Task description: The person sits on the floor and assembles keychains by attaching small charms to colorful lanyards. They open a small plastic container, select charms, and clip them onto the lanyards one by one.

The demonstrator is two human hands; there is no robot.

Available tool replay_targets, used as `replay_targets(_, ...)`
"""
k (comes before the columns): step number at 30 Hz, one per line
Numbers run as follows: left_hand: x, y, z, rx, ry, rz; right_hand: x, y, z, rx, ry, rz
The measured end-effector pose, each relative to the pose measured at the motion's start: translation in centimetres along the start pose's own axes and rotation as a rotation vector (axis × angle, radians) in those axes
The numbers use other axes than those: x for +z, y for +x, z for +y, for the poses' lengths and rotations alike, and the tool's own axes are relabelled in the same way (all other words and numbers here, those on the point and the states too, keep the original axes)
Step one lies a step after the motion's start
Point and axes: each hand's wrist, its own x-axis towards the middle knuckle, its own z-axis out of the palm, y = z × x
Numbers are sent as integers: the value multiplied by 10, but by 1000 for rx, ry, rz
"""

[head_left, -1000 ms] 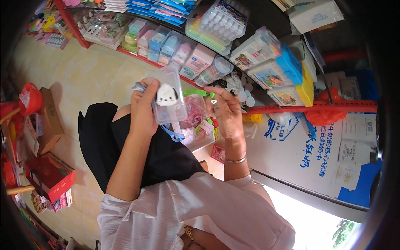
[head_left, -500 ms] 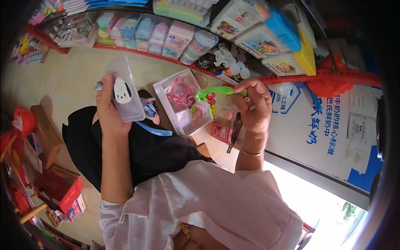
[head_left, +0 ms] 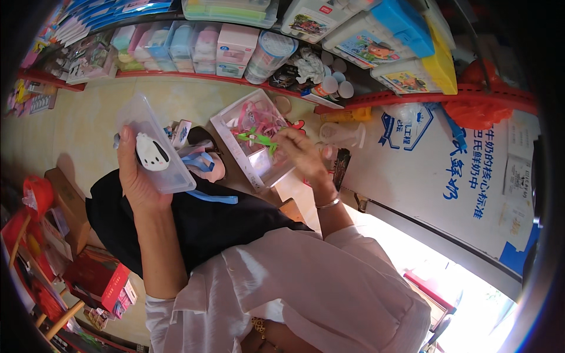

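Observation:
My left hand (head_left: 141, 182) grips a translucent plastic box (head_left: 170, 176) by its side, held tilted above my lap. A white-and-black puppy figure (head_left: 152, 153) sits on the box's face. Over an open white box (head_left: 234, 157), my right hand (head_left: 303, 156) has its fingers pinched at a bright green strap (head_left: 257, 139); the fingertips are partly hidden. Pink ribbon-like straps (head_left: 259, 116) fill the white box around the green one. Light blue strap (head_left: 215, 198) lies across the black cloth (head_left: 235, 220) on my lap.
Ahead runs a red-edged shelf (head_left: 188, 75) with clear boxes, a round tub (head_left: 272, 53) and marker cases (head_left: 376, 50). A large white printed panel (head_left: 424, 170) stands on the right. At the left are a red box (head_left: 100, 276) and a cardboard box (head_left: 67, 206).
My right hand has moved left and lowered the green strap, no longer stretched out, into the white box. My left hand and the plastic box have shifted slightly left and down.

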Motion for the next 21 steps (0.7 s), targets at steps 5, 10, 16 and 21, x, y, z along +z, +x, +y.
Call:
replay_targets(5, 0, 6, 5, -1, 18, 1, 4, 28, 118, -135, -692, -6)
replay_targets(10, 11, 4, 7, -7, 12, -96, -3, 41, 182, 30, -1390, -201)
replay_targets(16, 7, 10, 6, -54, -10, -23, 9, 132, 215, -149, -754, -91)
replay_targets(21, 5, 7, 7, -77, -7, 16, 62, 182, 194, -28, -774, 47)
